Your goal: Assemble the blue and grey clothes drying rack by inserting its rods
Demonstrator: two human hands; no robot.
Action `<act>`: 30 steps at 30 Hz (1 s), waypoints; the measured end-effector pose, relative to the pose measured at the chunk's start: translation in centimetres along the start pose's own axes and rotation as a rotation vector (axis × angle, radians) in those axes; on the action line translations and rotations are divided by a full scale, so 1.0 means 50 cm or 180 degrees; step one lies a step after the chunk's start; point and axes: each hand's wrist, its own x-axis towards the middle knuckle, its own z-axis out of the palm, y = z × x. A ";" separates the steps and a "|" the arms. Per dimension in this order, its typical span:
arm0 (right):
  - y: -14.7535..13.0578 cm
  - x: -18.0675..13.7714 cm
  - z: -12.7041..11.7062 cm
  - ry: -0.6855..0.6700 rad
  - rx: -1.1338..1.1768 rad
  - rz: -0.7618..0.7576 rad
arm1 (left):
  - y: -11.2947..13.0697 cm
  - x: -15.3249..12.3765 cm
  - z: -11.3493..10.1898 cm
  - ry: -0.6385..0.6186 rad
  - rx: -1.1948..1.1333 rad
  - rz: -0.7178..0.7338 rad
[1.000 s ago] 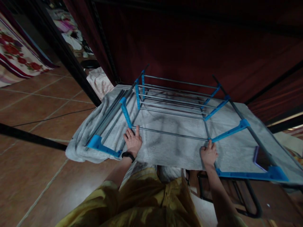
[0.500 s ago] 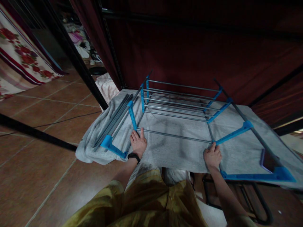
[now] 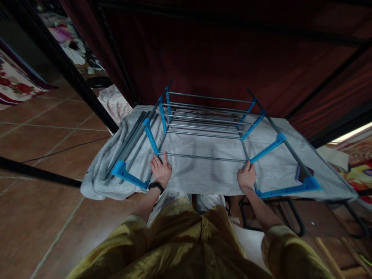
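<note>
A grey cloth (image 3: 203,174) is spread over a drying rack (image 3: 203,128) made of grey metal bars and blue plastic joints. My left hand (image 3: 160,170) lies flat on the cloth at the near left corner of the rack's middle frame, fingers stretched out against the front bar, a black band on the wrist. My right hand (image 3: 247,176) is curled round the near right corner of that frame, where the front bar meets a blue joint. A folded wing of bars (image 3: 130,143) rests on the cloth at the left.
A dark red curtain (image 3: 221,50) hangs right behind the rack. A small dark rectangular thing with a purple rim (image 3: 303,174) lies on the cloth at the right. Black tube legs (image 3: 293,221) stand below. The tiled floor (image 3: 40,147) stretches left, with a black pole (image 3: 66,69) across it.
The view has swung a little; both hands stay at the same two corners of the rack. The right hand looks slightly more closed on the bar.
</note>
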 end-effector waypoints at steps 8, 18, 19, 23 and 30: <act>0.007 0.014 -0.012 -0.0542 0.0303 0.0033 | -0.006 -0.071 -0.039 -0.0342 -0.0168 0.0638; -0.008 -0.005 -0.013 0.0043 0.0172 -0.0002 | -0.167 -0.248 -0.082 -0.0700 -0.1067 0.1422; -0.007 -0.006 -0.010 0.0082 0.0157 -0.0028 | -0.190 -0.264 -0.087 -0.0701 -0.1075 0.1366; 0.001 -0.008 0.003 0.0146 0.0137 -0.0112 | -0.282 -0.289 -0.122 -0.0348 -0.1037 0.0620; 0.006 -0.007 0.010 0.0218 0.0121 -0.0150 | -0.376 -0.153 -0.166 0.0515 -0.0970 -0.0670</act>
